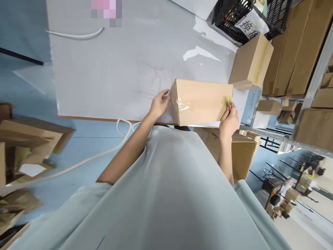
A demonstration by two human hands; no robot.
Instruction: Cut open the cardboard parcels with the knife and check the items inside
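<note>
A closed cardboard box (204, 100) lies near the front edge of the grey-topped table (104, 76), with shiny clear tape at its left end. My left hand (160, 106) is beside that end, fingers apart and loosely bent, the tips at or very near the cardboard. At the right end, my right hand (229, 121) is closed around a small red-handled blade (230, 106). Its thin metal tip points away from me, over the box's right edge. Most of the handle is hidden in my fingers, so the exact kind of blade is unclear.
Another carton (252, 62) stands at the table's right, by a black plastic crate (249, 21) with a paper label. A white cord (78, 34) lies on the table. An open carton (243, 156) stands below right; flattened cardboard (31, 135) lies on the left floor.
</note>
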